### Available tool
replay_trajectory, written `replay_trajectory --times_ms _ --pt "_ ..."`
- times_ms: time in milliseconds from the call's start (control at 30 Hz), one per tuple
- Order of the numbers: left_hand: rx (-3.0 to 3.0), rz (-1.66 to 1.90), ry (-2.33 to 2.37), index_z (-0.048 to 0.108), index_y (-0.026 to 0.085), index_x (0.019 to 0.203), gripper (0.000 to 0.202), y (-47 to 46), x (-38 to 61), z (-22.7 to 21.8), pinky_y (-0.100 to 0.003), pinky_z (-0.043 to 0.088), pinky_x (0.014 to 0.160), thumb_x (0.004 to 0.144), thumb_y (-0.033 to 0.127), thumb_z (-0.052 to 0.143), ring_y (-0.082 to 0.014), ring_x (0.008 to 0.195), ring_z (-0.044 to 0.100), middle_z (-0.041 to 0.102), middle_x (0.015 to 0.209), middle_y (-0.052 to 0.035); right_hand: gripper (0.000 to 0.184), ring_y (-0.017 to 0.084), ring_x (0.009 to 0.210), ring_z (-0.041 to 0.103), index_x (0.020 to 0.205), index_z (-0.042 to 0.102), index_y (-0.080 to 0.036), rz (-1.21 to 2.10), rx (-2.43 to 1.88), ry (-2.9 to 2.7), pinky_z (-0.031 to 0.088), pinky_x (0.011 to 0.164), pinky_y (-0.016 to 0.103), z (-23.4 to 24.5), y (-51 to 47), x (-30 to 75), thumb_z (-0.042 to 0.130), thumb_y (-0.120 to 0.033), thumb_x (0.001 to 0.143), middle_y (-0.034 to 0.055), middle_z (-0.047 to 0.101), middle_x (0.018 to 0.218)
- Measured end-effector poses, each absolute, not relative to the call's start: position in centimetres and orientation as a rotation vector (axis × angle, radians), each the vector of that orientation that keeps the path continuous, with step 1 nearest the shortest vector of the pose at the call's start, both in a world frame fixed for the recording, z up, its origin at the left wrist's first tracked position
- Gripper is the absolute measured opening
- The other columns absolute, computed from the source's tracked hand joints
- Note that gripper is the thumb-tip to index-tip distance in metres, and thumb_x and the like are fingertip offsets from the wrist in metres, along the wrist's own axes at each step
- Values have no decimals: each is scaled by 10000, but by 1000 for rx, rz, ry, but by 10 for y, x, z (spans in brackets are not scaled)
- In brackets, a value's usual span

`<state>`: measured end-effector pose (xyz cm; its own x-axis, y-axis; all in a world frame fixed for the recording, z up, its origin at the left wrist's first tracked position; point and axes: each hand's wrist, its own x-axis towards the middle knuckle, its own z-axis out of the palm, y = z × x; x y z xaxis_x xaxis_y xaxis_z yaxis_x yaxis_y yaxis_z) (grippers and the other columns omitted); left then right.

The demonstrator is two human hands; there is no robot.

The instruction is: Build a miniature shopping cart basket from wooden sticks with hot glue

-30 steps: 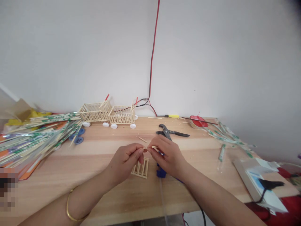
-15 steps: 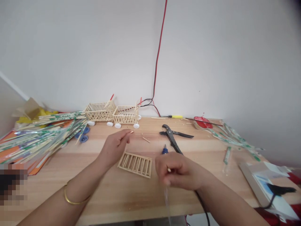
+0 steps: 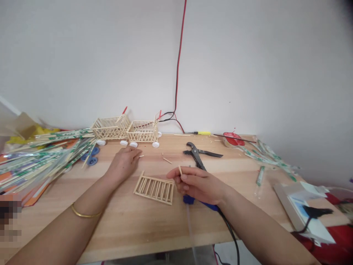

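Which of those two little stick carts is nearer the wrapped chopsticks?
The left-hand cart, close beside the wrapped chopsticks; the right-hand cart stands farther off, nearer the yellow-handled tool.

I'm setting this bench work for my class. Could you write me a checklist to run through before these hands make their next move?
1. Short stick pinched in the right hand: ok.
2. Left hand free: cannot tell; a small bit of wood shows right at it, held or merely touching.
3. Slatted frame lying on the table: ok.
4. Right hand apart from the slatted frame: cannot tell; they overlap or nearly meet in this view.
5. Glue gun in full view: not ok; the right hand hides part of it.
6. Table free of offcuts: not ok; a loose stick lies near the pliers.
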<state>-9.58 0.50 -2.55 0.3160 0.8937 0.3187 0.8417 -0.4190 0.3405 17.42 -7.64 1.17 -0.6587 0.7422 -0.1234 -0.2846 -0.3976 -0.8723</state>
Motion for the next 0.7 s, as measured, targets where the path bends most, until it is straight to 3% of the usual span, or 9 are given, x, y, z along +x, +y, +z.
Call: replay_trajectory --times_ms 133,333,400,467,533,633,700 --pt "2570 661 1752 619 160 759 352 -6 -85 -10 -327 399 708 916 290 332 -222 759 555 635 781 -98 269 82 630 394 979 694 -145 2126 -709 -993 342 584 232 11 -74 168 682 -303 762 10 466 772" --pt "2550 842 1647 493 188 607 396 -31 -66 5 -314 374 657 934 345 335 -190 648 499 545 622 -49 271 102 665 455 948 715 -180 1943 -835 -1087 385 650 244 -3 -67 169 661 -398 796 -8 490 694" --pt "2457 980 1491 552 175 680 344 -39 -60 5 -300 403 703 928 344 383 -184 724 534 593 706 -56 264 87 633 448 954 713 -190 1877 -871 -1117 376 629 233 -7 -64 169 682 -388 781 -22 492 676" --pt "2344 1084 1309 617 171 864 241 -47 -55 4 -282 425 771 916 308 425 -177 843 569 647 868 -64 259 77 637 474 967 704 -202 1808 -891 -1132 381 633 227 -10 -61 169 702 -365 767 -25 524 707" --pt "2254 1066 1193 629 189 994 225 -52 -51 4 -253 436 770 907 282 444 -157 848 593 671 916 -43 255 78 668 513 979 694 -206 1708 -904 -1173 399 659 230 -12 -59 169 705 -348 767 -18 569 758" --pt "2158 1012 1322 661 198 963 251 -51 -54 10 -225 424 659 903 317 448 -134 689 595 682 773 -5 272 89 701 545 1022 666 -205 1560 -909 -1290 423 695 248 -14 -56 169 689 -330 781 -6 613 803" --pt "2129 1038 1529 672 186 905 273 -42 -64 15 -230 401 628 884 362 465 -143 678 587 685 768 -12 291 91 708 552 1058 632 -207 1502 -914 -1345 427 698 252 -13 -55 170 675 -313 790 -7 622 819"
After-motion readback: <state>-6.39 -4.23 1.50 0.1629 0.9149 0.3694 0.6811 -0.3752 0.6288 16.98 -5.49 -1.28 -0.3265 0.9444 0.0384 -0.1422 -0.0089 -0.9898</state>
